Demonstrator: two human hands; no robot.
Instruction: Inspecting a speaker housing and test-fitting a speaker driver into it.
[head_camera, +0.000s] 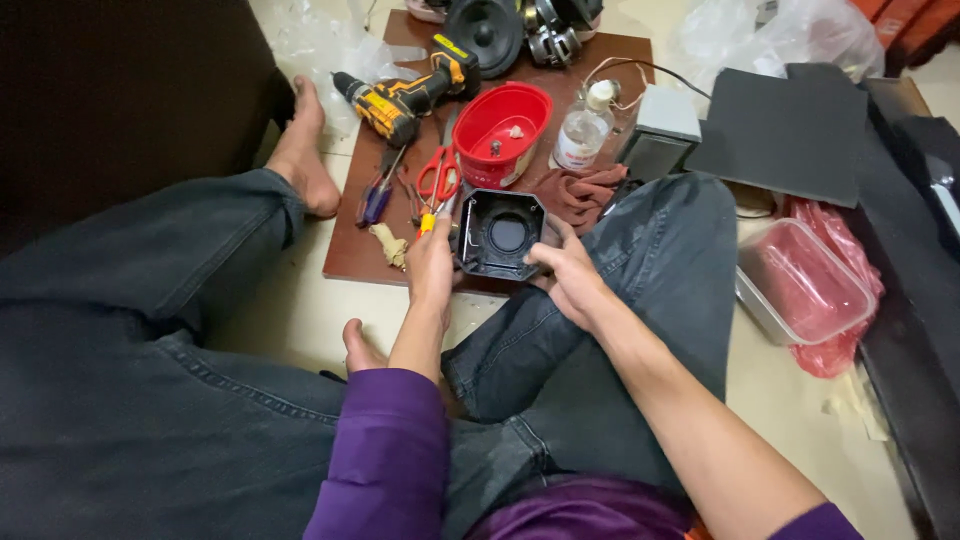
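Note:
A black square plastic housing (500, 234) with a round hole in its middle rests at the near edge of a brown board (350, 250). My left hand (430, 268) grips its left side and also holds a small yellow-handled tool. My right hand (566, 270) holds the housing's right side with the fingers curled around its edge. Both arms reach forward over my crossed legs in dark jeans.
On the board lie a yellow cordless drill (405, 92), red scissors (438, 175), screwdrivers (380, 192), a red bowl (502, 130), a clear bottle (582, 128), a brown rag (585, 190) and speaker parts (490, 30). A grey box (660, 128), black panel (780, 130) and clear tub (805, 280) sit to the right.

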